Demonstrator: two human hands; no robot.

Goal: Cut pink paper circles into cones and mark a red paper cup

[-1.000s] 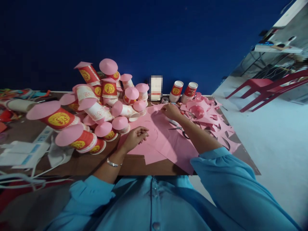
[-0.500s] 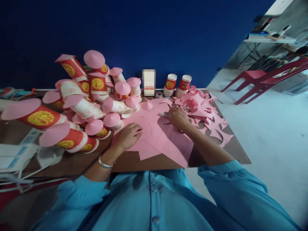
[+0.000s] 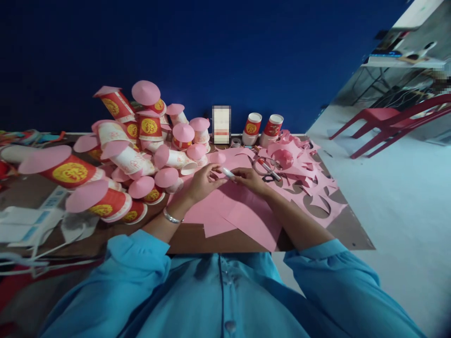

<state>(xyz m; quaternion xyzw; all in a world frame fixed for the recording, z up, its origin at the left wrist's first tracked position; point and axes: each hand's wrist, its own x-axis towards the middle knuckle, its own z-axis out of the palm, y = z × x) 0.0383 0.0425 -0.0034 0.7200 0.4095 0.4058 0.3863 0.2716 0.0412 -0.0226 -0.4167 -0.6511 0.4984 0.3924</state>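
Near the middle of the frame, both hands meet over a pink paper sheet [image 3: 243, 211] spread on the worktop [image 3: 190, 241]. The left hand [image 3: 202, 180] and the right hand [image 3: 251, 178] share a small white marker [image 3: 228, 173]: right fingers close around its body, left fingers pinch its near end, perhaps at the cap, though that is too small to tell. The marker sits just above the sheet, directly between the two sets of fingers. Judging by what lies about, much is already made: a heap of paper cups with pink cone tops [image 3: 141, 141] fills the left of the frame, and pink offcuts with round holes [image 3: 310, 188] lie at the right. Two bare cups [image 3: 262, 129] stand at the far edge, and scissors [image 3: 269, 171] rest untouched just beyond the right hand.
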